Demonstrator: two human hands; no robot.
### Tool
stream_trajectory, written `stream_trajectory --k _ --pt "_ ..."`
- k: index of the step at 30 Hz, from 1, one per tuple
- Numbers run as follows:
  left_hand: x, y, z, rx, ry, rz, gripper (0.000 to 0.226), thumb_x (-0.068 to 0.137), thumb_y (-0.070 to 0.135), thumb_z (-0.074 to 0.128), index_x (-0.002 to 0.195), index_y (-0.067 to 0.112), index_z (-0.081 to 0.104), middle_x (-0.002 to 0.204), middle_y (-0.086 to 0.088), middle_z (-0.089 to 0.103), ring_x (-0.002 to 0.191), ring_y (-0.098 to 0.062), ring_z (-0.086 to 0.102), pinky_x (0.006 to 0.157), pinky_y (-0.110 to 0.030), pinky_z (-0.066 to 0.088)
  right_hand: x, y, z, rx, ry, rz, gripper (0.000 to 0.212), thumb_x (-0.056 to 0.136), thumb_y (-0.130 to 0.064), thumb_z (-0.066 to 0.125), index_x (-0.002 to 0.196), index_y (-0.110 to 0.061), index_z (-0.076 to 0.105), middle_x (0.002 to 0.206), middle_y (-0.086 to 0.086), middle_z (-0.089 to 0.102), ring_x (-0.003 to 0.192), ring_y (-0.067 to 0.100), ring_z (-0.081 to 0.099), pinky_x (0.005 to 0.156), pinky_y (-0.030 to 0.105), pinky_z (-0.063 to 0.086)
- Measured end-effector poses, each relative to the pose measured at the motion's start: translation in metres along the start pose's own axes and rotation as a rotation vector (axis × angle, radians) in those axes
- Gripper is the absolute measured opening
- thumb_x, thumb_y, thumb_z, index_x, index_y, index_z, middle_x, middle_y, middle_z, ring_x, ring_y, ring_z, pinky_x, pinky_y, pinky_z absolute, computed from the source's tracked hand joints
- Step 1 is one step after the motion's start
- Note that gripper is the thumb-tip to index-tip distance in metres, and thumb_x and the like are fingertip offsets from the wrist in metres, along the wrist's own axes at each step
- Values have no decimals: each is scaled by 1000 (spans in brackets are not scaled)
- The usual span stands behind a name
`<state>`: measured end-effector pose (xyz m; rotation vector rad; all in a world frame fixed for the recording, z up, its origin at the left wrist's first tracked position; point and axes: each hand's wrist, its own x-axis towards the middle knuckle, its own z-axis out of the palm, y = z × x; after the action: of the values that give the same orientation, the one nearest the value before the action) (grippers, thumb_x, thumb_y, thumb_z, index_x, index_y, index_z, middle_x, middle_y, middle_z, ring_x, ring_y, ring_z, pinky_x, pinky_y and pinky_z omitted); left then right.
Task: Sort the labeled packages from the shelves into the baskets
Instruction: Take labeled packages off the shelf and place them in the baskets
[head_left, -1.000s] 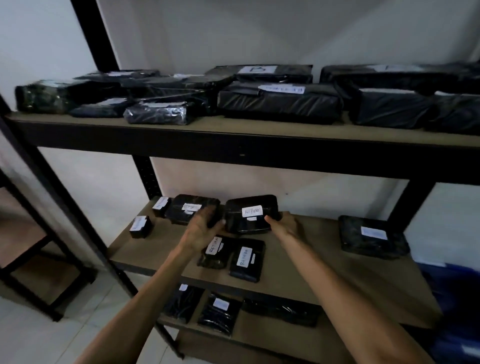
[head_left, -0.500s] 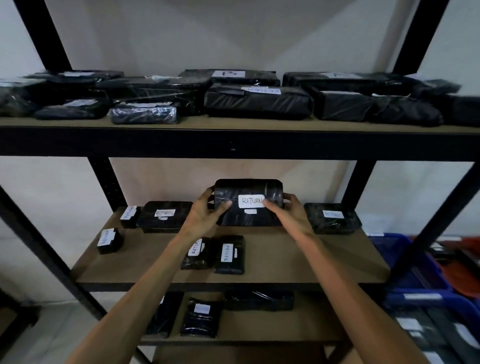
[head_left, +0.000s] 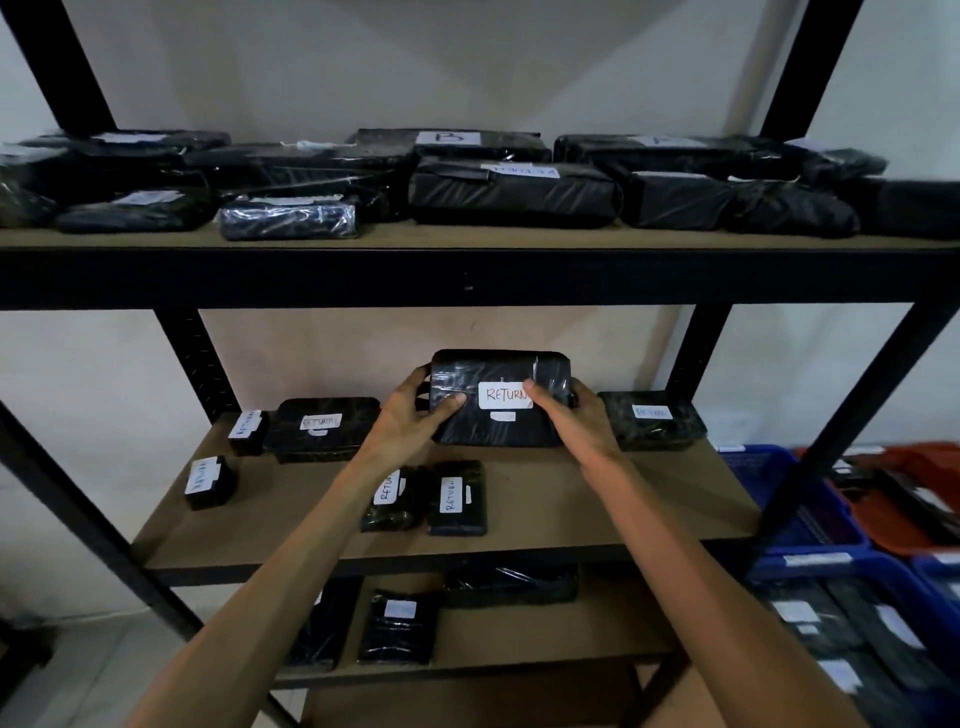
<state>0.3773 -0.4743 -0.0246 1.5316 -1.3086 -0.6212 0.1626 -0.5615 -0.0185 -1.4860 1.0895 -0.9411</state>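
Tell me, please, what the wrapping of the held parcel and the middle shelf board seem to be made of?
The black rectangular parcel labelled RETURN, held by both hands, looks wrapped in glossy plastic film: it creases and catches streaky highlights. Its label looks like matte white paper. The tan shelf board looks like unfinished fibreboard or particleboard, flat and dull, though the view leaves that open.

Black wrap and a white label are seen on the package (head_left: 498, 400); tan boards on the shelf (head_left: 597, 509); blue on the baskets (head_left: 810, 499).
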Motion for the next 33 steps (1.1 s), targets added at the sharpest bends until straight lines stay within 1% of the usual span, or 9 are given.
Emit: stream_trajectory --k 5,8,11,14,18,21,26,30,33 --pt "0 2 6 6 -19 -21 63 89 45 65 144 26 40 123 11 54 104 -4 60 70 -8 51 -3 6 -9 -29 38 5 48 77 -60 74 112 -28 62 109 -7 70 106 15 65 99 37 51" --pt "-7 -1 17 3 -39 -40 72 88 60 58 149 30 34 131 8 51 107 -4 57 79 -13 45 -8 13 -27 -32 105 35 54 74 -63 75 114 -29 62 112 -8 69 109 15 63 98 35 50" --pt "-10 -9 36 85 -78 -19 66 89 65 51 143 28 43 126 5 60 112 -12 58 86 -24 48 -15 25 -55 -81 172 59 73 65 -73 74 119 -25 64 112 -8 71 108 14 65 99 40 52" --pt "-13 -10 66 125 -65 -51 59 92 65 42 117 17 65 101 -3 72 93 -14 67 86 -32 53 -29 40 -89 -121 238 85 83 62 -77 73 123 -20 66 117 -6 71 111 15 65 99 39 53" --pt "-15 0 119 161 -66 -30 55 97 60 38 102 16 71 93 0 72 85 -12 67 84 -32 52 -56 56 -141 -94 312 101 50 80 -45 78 118 -16 67 111 -6 71 101 9 66 84 13 51" --pt "-20 16 166 132 -132 22 50 93 61 42 117 23 65 105 2 71 96 -12 67 91 -31 53 -79 73 -187 -89 349 170 52 73 -54 79 109 -18 71 104 -4 75 98 12 69 92 34 56" --pt "-41 45 256 188 -232 62 31 98 40 55 121 21 62 103 3 66 87 -9 63 71 -7 45 -132 97 -271 -67 437 208 38 78 -45 80 100 -15 71 99 1 76 89 12 71 84 32 58" --pt "-69 69 335 209 -329 33 29 95 41 60 119 26 57 104 1 64 86 -6 61 65 -13 49 -181 126 -352 -29 513 268 37 75 -48 80 97 -19 72 95 -3 75 88 11 70 84 33 57" --pt "-85 79 399 234 -389 60 41 91 46 65 126 25 58 106 6 64 92 -10 63 79 -33 58 -216 147 -414 35 626 321 42 71 -48 83 99 -19 73 96 -4 75 91 14 71 87 35 57"
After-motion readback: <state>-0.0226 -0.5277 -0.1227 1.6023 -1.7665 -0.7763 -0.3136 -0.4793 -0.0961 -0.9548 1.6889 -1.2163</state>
